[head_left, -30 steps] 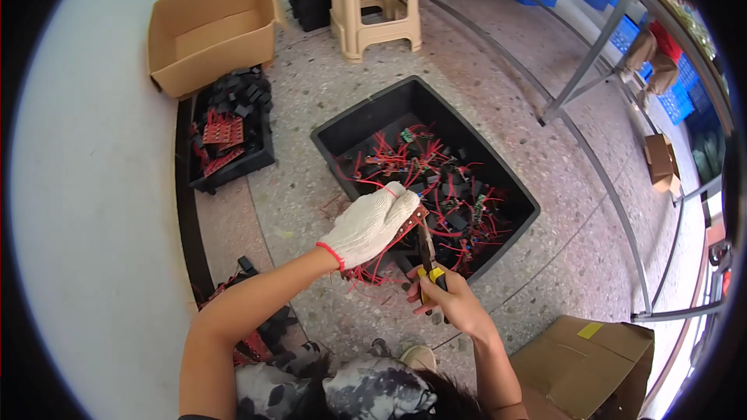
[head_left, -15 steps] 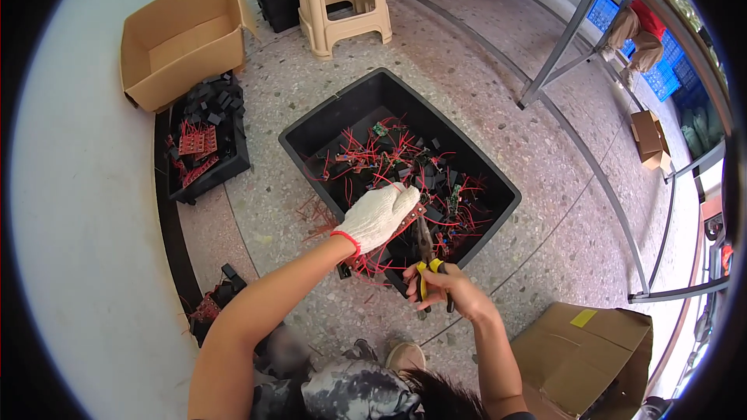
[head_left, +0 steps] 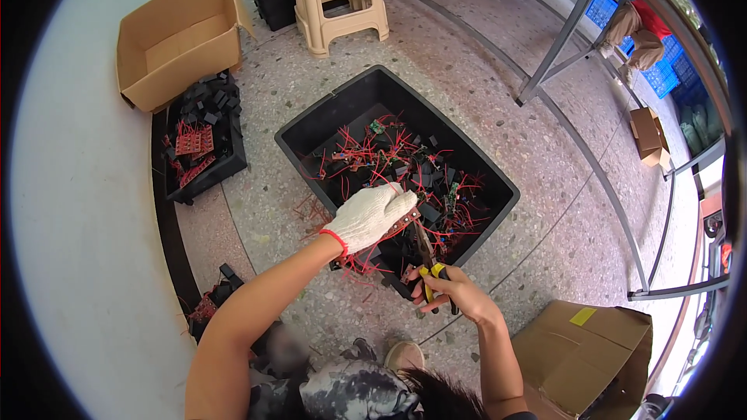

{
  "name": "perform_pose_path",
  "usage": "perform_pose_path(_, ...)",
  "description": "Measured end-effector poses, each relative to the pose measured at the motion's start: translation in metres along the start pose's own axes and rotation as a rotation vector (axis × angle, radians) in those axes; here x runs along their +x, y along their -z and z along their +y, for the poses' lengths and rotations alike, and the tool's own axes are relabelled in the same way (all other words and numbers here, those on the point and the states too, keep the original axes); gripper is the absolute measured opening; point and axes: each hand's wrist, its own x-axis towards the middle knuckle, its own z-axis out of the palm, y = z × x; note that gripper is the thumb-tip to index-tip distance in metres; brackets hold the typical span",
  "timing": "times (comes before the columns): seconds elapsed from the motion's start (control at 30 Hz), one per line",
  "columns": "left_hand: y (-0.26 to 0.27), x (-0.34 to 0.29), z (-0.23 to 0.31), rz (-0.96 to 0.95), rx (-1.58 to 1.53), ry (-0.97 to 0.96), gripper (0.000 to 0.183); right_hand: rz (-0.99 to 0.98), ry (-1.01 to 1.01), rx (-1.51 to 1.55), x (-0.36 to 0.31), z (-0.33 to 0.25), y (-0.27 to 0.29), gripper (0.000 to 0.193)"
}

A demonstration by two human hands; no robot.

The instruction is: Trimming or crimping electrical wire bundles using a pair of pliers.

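My left hand (head_left: 372, 216), in a white knit glove with a red cuff, grips a strip of red circuit boards (head_left: 405, 222) with red wires trailing from it. Bare, my right hand (head_left: 457, 292) is closed round pliers (head_left: 433, 271) with yellow and black handles. Their dark jaws point up at the strip's right end; whether they touch it I cannot tell. Both hands are over the near side of a black plastic bin (head_left: 307, 120). Inside it lie black blocks, red wires and a few green circuit boards (head_left: 451, 198).
At the left stands a smaller black bin (head_left: 226, 165) of black blocks and red boards, beside an open cardboard box (head_left: 183, 47). A beige stool (head_left: 339, 12) is beyond my bin. Another cardboard box (head_left: 580, 358) sits near right. Metal table legs (head_left: 564, 35) rise at the right; a person sits behind.
My left hand has shifted slightly left and down with the board strip. The pliers have moved a little right and down, their jaws still near the strip's end.
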Motion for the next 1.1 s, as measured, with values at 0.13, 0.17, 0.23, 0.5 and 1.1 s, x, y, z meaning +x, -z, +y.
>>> perform_pose_path(0.13,0.002,-0.001,0.002,0.001,0.043,-0.005,0.047,0.013,-0.053,-0.033,-0.004,-0.003,0.003,0.033)
perform_pose_path(0.17,0.002,-0.001,0.002,-0.001,0.056,-0.007,0.048,0.025,-0.081,-0.035,-0.005,-0.004,0.003,0.032)
perform_pose_path(0.23,0.002,-0.002,0.002,-0.018,0.026,-0.003,0.048,0.033,-0.056,-0.016,0.0,0.001,0.003,0.032)
perform_pose_path(0.5,-0.006,0.001,-0.006,0.014,-0.062,-0.03,0.046,-0.161,-0.031,0.164,0.011,0.001,0.015,0.035)
perform_pose_path(1.1,-0.019,0.007,-0.012,0.083,-0.12,0.112,0.055,-0.165,-0.023,0.349,0.016,0.007,-0.001,0.04)
